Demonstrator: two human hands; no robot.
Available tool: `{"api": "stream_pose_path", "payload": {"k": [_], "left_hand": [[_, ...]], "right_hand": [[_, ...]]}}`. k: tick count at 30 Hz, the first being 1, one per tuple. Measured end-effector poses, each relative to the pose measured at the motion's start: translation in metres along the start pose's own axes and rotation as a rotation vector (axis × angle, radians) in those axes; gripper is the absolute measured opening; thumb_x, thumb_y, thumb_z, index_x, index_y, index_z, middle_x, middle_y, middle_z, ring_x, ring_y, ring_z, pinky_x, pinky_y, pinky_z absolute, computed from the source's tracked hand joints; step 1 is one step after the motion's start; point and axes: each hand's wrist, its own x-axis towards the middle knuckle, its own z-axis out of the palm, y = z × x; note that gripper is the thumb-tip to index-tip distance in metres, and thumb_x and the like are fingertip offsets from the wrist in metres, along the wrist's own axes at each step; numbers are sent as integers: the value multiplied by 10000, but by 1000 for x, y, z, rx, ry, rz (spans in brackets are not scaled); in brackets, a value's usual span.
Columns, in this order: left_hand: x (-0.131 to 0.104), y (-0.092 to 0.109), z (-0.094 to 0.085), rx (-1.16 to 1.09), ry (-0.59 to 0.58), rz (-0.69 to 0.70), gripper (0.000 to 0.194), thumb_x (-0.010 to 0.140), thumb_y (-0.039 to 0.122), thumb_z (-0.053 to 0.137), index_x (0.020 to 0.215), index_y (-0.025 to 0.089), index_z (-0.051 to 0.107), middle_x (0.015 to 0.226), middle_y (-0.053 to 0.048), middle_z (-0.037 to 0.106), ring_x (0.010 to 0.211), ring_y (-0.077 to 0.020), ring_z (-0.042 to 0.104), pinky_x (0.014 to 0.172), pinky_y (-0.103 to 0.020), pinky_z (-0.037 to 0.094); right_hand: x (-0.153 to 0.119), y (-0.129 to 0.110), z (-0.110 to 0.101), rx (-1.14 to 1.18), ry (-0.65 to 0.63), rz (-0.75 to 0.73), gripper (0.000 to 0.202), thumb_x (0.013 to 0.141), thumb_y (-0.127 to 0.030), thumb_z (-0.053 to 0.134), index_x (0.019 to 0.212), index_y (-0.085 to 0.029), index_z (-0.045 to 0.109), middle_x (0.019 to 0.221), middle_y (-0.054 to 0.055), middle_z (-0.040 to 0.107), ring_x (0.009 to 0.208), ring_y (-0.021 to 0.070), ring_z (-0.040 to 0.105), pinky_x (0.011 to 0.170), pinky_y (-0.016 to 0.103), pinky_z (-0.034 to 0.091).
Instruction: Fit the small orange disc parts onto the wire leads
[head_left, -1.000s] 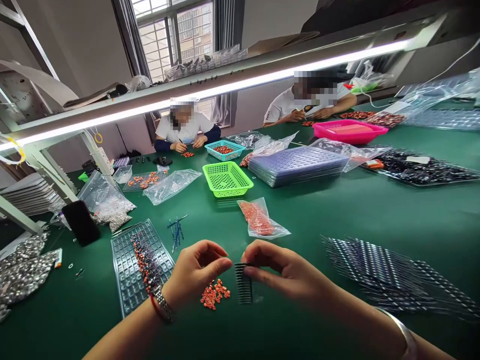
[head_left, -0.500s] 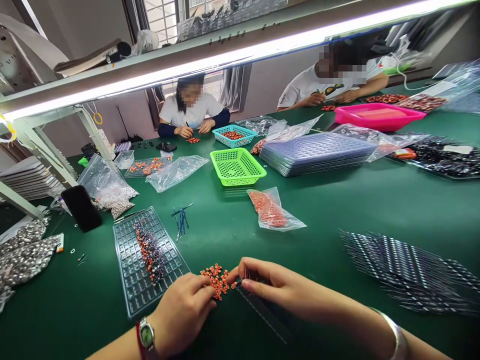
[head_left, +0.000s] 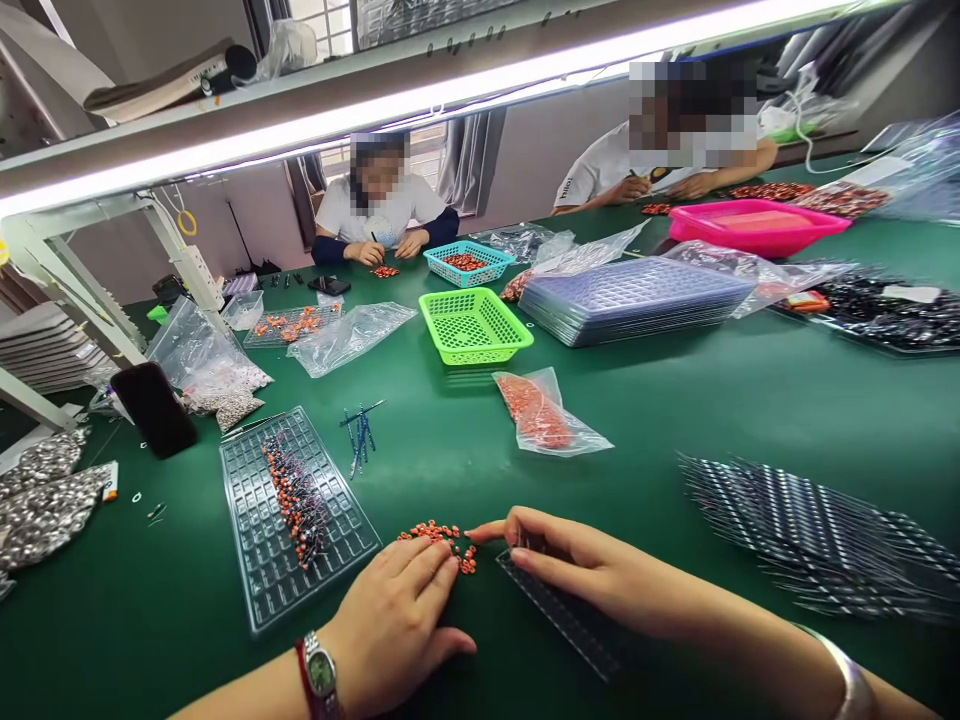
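Note:
Small orange ring-shaped pieces (head_left: pixel 466 560) lie loose in a pile on the green table. Across the pile's near side my left hand (head_left: pixel 401 610) is laid flat, palm down, fingers stretched out and thumb apart, covering some pieces. My right hand (head_left: pixel 574 560) pinches a narrow dark strip (head_left: pixel 559 612) between thumb and bent fingers, while its index finger points out to the pile's right edge. Part of the strip is hidden under that hand. Left of the pile sits a clear plastic tray (head_left: pixel 255 560) with small cells, carrying a row of orange pieces with thin wires (head_left: pixel 296 505).
Beyond my hands lie a bag of orange pieces (head_left: pixel 536 410), a green basket (head_left: pixel 476 330) and stacked clear trays (head_left: pixel 630 300). Dark wired strips (head_left: pixel 810 535) spread at the right. A phone (head_left: pixel 154 410) leans at the left. Two people work across the table under a lamp bar.
My left hand has gone from bent fingers beside the pile to lying flat over it. My right hand and the dark strip have shifted slightly right, away from the pile.

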Motion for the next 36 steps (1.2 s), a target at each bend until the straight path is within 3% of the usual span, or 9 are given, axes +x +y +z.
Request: {"api": "stream_pose_path", "payload": {"k": [6, 12, 17, 22, 25, 27, 30, 33, 36], "left_hand": [[12, 1, -3, 26, -133, -112, 767, 898, 617, 476, 1436, 81, 375, 1502, -140, 401, 1383, -294, 394, 1126, -462, 399], [24, 9, 4, -4, -163, -42, 814, 908, 685, 317, 1464, 90, 327, 1540, -117, 325, 1430, -284, 298, 1154, -469, 350], [22, 10, 8, 10, -160, 3, 831, 887, 685, 376, 1493, 127, 268, 1558, -106, 281, 1446, -288, 257, 1167, -480, 321], [12, 7, 0, 42, -155, 26, 797, 882, 673, 420, 1497, 189, 269, 1550, -84, 316, 1438, -277, 286, 1155, -480, 343], [12, 4, -7, 62, -141, 31, 741, 904, 639, 422, 1478, 181, 318, 1529, -89, 362, 1426, -259, 318, 1153, -466, 358], [15, 1, -11, 72, -132, 1, 712, 924, 618, 397, 1466, 160, 340, 1527, -96, 362, 1420, -257, 331, 1145, -469, 372], [20, -2, -15, 63, -153, -54, 710, 933, 623, 359, 1443, 128, 372, 1513, -111, 383, 1399, -269, 369, 1127, -486, 393], [21, -2, -17, 23, -173, -49, 693, 929, 621, 382, 1422, 134, 403, 1502, -116, 402, 1379, -268, 404, 1126, -484, 393], [23, -1, -20, -47, -130, -49, 619, 922, 554, 496, 1384, 144, 452, 1460, -111, 474, 1348, -272, 448, 1122, -490, 394]], "right_hand": [[3, -3, 0, 14, -21, -44, 383, 957, -575, 478, 824, -216, 457, 1282, 133, 609, 1170, 322, 537, 1003, 471, 423], [1, 6, -4, 59, 4, -44, 386, 951, -587, 494, 869, -210, 474, 1341, 148, 572, 1139, 310, 552, 982, 460, 439], [-6, 10, -11, 34, -4, -25, 377, 957, -574, 481, 901, -201, 500, 1309, 133, 588, 1087, 284, 572, 909, 390, 486], [-7, 13, -20, -188, 85, -39, 348, 961, -521, 423, 911, -195, 535, 1018, 84, 679, 868, 236, 616, 767, 337, 512], [-2, 19, -26, -395, 184, -37, 304, 944, -460, 397, 865, -197, 530, 755, 31, 634, 689, 207, 586, 629, 304, 499], [1, 22, -29, -452, 223, -32, 261, 930, -414, 411, 831, -202, 527, 702, 17, 608, 638, 198, 569, 586, 293, 490], [3, 24, -29, -527, 296, -44, 172, 910, -322, 463, 855, -195, 564, 786, 52, 624, 711, 228, 591, 657, 339, 508], [7, 17, -20, -640, 389, -108, 189, 912, -185, 452, 999, -158, 617, 1008, 138, 602, 954, 303, 567, 858, 462, 458], [19, 6, -8, -717, 316, -227, 284, 903, -68, 451, 1011, -192, 683, 1065, 117, 600, 989, 275, 556, 897, 429, 439]]}}
